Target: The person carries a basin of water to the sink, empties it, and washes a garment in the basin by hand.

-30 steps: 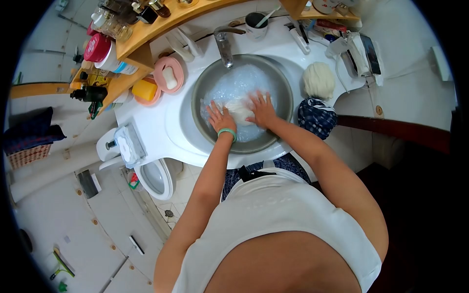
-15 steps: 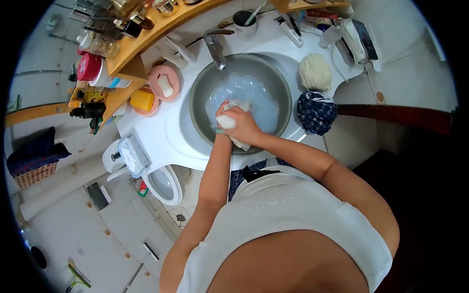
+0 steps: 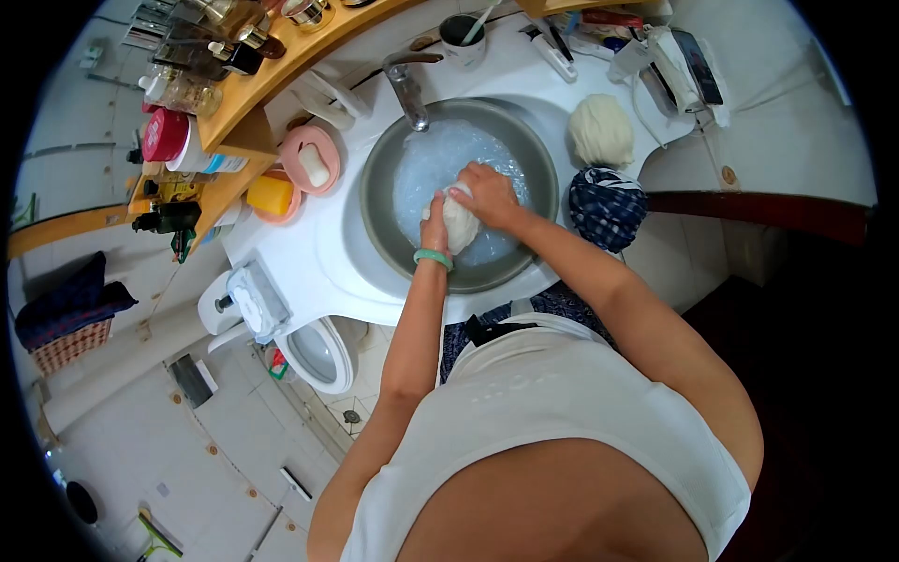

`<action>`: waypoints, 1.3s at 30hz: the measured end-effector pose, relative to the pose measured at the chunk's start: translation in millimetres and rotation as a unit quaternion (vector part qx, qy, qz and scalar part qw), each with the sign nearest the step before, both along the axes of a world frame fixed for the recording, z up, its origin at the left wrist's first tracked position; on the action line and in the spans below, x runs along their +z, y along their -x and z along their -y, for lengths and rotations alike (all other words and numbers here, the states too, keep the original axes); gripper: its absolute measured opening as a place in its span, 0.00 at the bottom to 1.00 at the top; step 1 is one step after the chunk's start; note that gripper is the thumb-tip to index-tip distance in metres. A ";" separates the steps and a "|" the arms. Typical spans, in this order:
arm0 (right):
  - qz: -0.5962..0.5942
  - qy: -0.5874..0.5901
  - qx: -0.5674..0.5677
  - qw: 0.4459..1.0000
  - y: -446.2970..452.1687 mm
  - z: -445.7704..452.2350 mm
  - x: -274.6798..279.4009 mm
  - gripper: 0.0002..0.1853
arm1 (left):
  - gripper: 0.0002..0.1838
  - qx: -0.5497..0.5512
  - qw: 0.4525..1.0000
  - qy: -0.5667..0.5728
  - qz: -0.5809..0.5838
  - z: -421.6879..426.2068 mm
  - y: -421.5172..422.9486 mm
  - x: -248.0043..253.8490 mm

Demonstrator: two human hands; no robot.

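Observation:
A grey basin (image 3: 373,220) of bluish, soapy water (image 3: 412,173) sits in the white sink beneath the faucet (image 3: 408,94). Between my two hands is a wet, white bunched cloth (image 3: 461,228), held over the water near the basin's middle. My left hand (image 3: 436,228), below a green bangle (image 3: 434,257), grips the cloth's left side. From the upper right, my right hand (image 3: 491,195) is closed over its top. Both hands press the cloth into a rounded lump. Some fingertips are hidden in the folds.
On the counter's right lie a cream cloth bundle (image 3: 602,129) and a dark blue checked bundle (image 3: 609,208). Pink soap dishes (image 3: 302,155) stand left, one with yellow soap (image 3: 270,196). A cup (image 3: 462,45) is behind the faucet. Wooden shelves (image 3: 314,51) carry bottles.
The cloth has gone from a stretched, hanging shape to a compact lump. My right hand has moved up and right, and my left hand now shows at the cloth's left side.

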State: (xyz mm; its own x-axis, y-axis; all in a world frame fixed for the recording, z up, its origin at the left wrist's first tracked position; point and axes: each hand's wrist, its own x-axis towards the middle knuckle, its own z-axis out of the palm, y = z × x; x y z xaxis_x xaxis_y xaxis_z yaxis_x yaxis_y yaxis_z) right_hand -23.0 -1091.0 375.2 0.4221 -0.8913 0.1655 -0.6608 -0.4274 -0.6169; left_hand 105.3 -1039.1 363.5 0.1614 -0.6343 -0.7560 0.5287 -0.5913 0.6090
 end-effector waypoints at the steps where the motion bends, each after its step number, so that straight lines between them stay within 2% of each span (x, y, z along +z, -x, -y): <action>1: -0.027 -0.005 -0.016 1.000 5.0 3.9 -8.5 0.17 | 0.23 0.002 1.000 0.001 0.002 -1.1 -10.9 -15.9; 2: -0.046 -0.021 -0.009 0.999 12.2 5.0 -23.5 0.22 | 0.21 -0.119 0.971 0.023 0.205 -2.7 -24.1 -44.4; 3: -0.045 -0.021 -0.007 0.999 15.2 -0.6 -32.8 0.22 | 0.20 -0.234 0.887 0.042 0.395 -5.0 -30.7 -60.7; 4: -0.100 0.056 0.000 0.993 17.4 -7.8 -38.7 0.24 | 0.19 -0.274 0.836 0.052 0.473 -8.8 -26.2 -29.7; 5: -0.154 0.133 0.008 0.979 20.9 -11.4 -44.3 0.26 | 0.19 -0.273 0.836 0.052 0.473 -13.1 -21.1 -17.3; 6: -0.154 0.133 0.008 0.979 25.4 -12.3 -47.0 0.26 | 0.20 -0.313 0.737 0.036 0.597 -17.7 -15.6 -9.1; 7: -0.195 0.104 0.065 0.973 29.8 -12.4 -49.5 0.30 | 0.20 -0.345 0.619 0.019 0.705 -20.2 -13.2 -5.9; 8: -0.235 0.074 0.121 0.961 31.6 -12.4 -51.7 0.34 | 0.20 -0.345 0.619 0.018 0.706 -21.7 -15.8 -13.0; 9: -0.234 0.075 0.121 0.962 30.3 -9.3 -51.9 0.34 | 0.20 -0.336 0.583 0.030 0.739 -21.8 -20.8 -28.8; 10: -0.230 0.020 0.090 0.969 28.3 -3.2 -51.6 0.35 | 0.21 -0.324 0.546 0.043 0.771 -19.8 -23.9 -44.5; 11: -0.224 -0.035 0.059 0.972 25.2 0.8 -51.0 0.36 | 0.21 -0.322 0.546 0.044 0.772 -17.8 -22.6 -61.2; 12: -0.224 -0.032 0.060 0.972 17.6 2.2 -57.4 0.36 | 0.22 -0.231 0.650 0.048 0.723 -14.4 -17.9 -78.2; 13: -0.145 -0.066 -0.052 0.986 5.1 1.3 -66.8 0.36 | 0.23 -0.135 0.739 0.052 0.658 -9.9 -12.7 -82.6; 14: -0.063 -0.099 -0.163 0.980 -5.3 1.5 -75.5 0.37 | 0.23 -0.133 0.739 0.051 0.658 -4.2 -10.0 -86.5; 15: -0.062 -0.097 -0.162 0.980 -12.7 0.7 -63.5 0.37 | 0.23 -0.091 0.844 0.027 0.527 2.7 -8.0 -86.2; 16: 0.169 -0.304 -0.185 0.919 -18.2 -3.8 -37.9 0.34 | 0.24 -0.048 0.924 0.003 0.380 6.1 -7.4 -84.9; 17: 0.383 -0.481 -0.190 0.766 -21.5 -8.2 -23.8 0.33 | 0.24 -0.048 0.924 0.003 0.380 7.0 -6.0 -69.3; 18: 0.413 -0.514 -0.129 0.741 -23.9 -11.7 -31.6 0.32 | 0.24 0.048 0.989 0.055 0.125 8.3 -3.4 -41.1; 19: 0.413 -0.514 -0.129 0.741 -25.5 -17.8 -21.3 0.32 | 0.25 0.140 0.975 0.103 -0.141 9.0 -3.0 -23.8; 20: 0.378 -0.494 -0.088 0.778 -27.5 -28.2 -0.2 0.32 | 0.27 0.106 0.967 0.073 -0.219 9.9 -13.3 -20.9; 21: 0.342 -0.473 -0.044 0.811 -31.5 -38.2 17.9 0.31 | 0.27 0.109 0.967 0.073 -0.218 9.7 -22.5 -29.2; 22: 0.342 -0.474 -0.042 0.811 -35.9 -47.7 29.2 0.31 | 0.26 0.076 0.934 0.121 -0.327 9.4 -30.7 -44.3; 23: 0.310 -0.331 0.015 0.891 -39.8 -57.8 39.3 0.29 | 0.25 0.041 0.886 0.168 -0.431 8.5 -34.7 -53.1; 24: 0.268 -0.176 0.070 0.945 -42.7 -63.8 48.4 0.26 | 0.24 0.079 0.899 0.100 -0.418 9.6 -20.1 -8.0; 25: 0.268 -0.175 0.068 0.945 -44.0 -66.7 57.0 0.26 | 0.24 0.069 0.898 0.111 -0.421 6.3 -17.2 -2.8; 27: 0.188 -0.157 0.075 0.967 -44.1 -68.7 71.3 0.23 | 0.24 0.053 0.894 0.139 -0.423 2.8 -16.3 -15.7; 28: 0.119 -0.043 0.048 0.991 -44.8 -67.3 75.3 0.17 | 0.25 0.051 0.894 0.147 -0.419 2.0 -16.1 -22.0; 33: 0.107 0.010 0.019 0.994 -36.6 -43.2 51.1 0.13 | 0.26 0.061 0.926 0.167 -0.334 3.1 -6.8 -52.3; 36: 0.099 0.006 -0.018 0.995 -27.4 -31.3 38.2 0.10 | 0.27 0.042 0.977 0.143 -0.151 6.9 -4.1 -70.0; 37: 0.089 -0.016 -0.034 0.995 -23.7 -28.4 34.9 0.08 | 0.27 0.017 0.991 0.118 -0.068 7.5 -3.6 -58.1; 38: 0.088 -0.017 -0.033 0.995 -18.2 -21.4 25.0 0.08 | 0.27 -0.002 0.996 0.081 -0.029 6.4 -4.6 -46.0; 39: 0.039 -0.042 -0.042 0.997 -11.9 -12.3 10.3 0.09 | 0.27 -0.022 0.999 0.043 0.008 6.5 -3.8 -17.6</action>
State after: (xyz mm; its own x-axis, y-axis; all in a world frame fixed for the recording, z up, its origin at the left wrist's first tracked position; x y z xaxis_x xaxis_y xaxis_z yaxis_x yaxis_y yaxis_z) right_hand -11.1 -1078.8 385.5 0.3341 -0.9351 0.1186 -0.6403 -0.3175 -0.6995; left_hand 109.1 -1045.6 345.9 0.1442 -0.7034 -0.6960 0.4932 -0.5587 0.6668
